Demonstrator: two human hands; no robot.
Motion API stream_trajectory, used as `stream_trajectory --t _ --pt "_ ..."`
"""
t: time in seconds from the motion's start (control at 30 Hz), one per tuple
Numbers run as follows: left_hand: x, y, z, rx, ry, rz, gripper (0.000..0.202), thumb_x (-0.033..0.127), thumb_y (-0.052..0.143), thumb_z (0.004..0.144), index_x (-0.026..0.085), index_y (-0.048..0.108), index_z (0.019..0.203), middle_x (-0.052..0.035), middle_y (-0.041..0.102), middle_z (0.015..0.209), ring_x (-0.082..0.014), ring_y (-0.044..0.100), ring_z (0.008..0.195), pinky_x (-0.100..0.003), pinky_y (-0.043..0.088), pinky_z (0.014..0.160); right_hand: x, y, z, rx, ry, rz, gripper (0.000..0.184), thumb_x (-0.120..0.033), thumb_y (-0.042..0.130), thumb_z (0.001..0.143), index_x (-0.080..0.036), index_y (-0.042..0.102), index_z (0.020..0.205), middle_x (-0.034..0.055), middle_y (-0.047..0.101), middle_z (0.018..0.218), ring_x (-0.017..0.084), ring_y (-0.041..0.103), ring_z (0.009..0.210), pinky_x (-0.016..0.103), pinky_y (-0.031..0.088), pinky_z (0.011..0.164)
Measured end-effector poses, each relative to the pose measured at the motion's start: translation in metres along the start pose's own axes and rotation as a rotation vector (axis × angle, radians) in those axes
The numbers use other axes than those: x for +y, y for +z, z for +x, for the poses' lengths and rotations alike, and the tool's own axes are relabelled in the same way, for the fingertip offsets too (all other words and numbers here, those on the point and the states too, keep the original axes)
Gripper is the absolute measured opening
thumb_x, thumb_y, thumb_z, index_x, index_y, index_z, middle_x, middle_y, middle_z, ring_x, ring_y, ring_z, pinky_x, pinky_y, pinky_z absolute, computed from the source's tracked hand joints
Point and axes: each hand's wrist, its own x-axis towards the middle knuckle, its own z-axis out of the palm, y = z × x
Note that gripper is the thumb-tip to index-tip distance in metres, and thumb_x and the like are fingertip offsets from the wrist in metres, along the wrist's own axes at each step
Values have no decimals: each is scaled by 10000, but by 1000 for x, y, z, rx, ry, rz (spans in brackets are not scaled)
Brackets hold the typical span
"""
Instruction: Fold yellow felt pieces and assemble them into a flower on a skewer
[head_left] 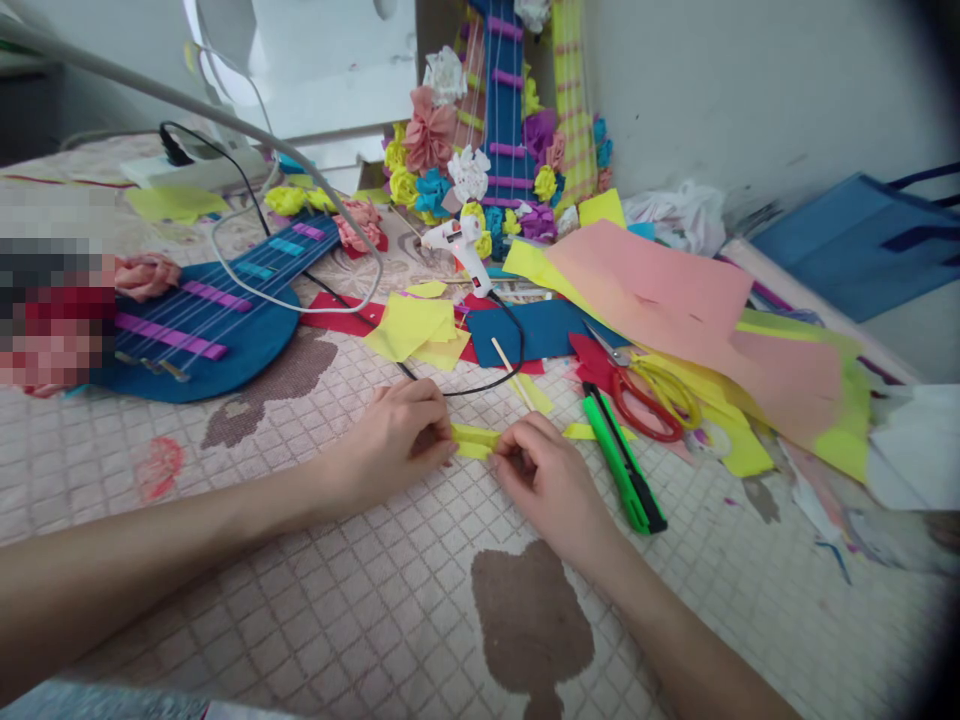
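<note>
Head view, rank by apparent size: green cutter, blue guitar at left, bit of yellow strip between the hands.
1. Blue guitar
2. Green cutter
3. Yellow strip, counting only what shows between left hand and right hand

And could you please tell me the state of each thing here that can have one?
Yellow paper strip: pinched by left hand and right hand
Green utility knife: lying, blade exposure unclear
Red and yellow scissors: lying, apparently closed
White glue gun: unheld, switch position unclear
Black plug: seated in white power strip
Blue craft guitar: strung, lying down
Rear blue guitar neck: upright, strung
</note>
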Motion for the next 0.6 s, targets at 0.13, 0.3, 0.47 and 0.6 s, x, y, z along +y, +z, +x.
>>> stream_trajectory --t 0.13,0.3,0.47,0.6 --pt "-1 1 0 9 14 22 87 145 581 794 150 591 708 -25 559 801 -161 515 776 -312 404 713 -1 0 1 29 -14 -4 119 -133 527 802 -202 484 717 3 508 754 139 513 668 262 398 582" --pt "-1 1 1 15 23 16 94 163 574 797 152 585 704 -29 559 792 -159 518 774 -296 416 690 0 1 1 48 -25 -28 138 -133 506 811 -205 477 696 2 507 736 138 518 656 256 398 567" --pt "-1 1 1 30 35 49 107 157 560 797 152 571 691 -26 562 783 -158 516 760 -300 407 686 -1 3 1 44 -14 -59 134 -125 516 804 -203 479 701 2 508 746 136 514 655 256 389 566" --pt "-2 4 0 36 23 98 88 142 570 781 152 566 694 -25 560 799 -167 515 778 -315 397 707 -1 3 1 43 -3 -57 142 -122 524 796 -202 465 694 -2 497 736 135 505 643 259 381 561"
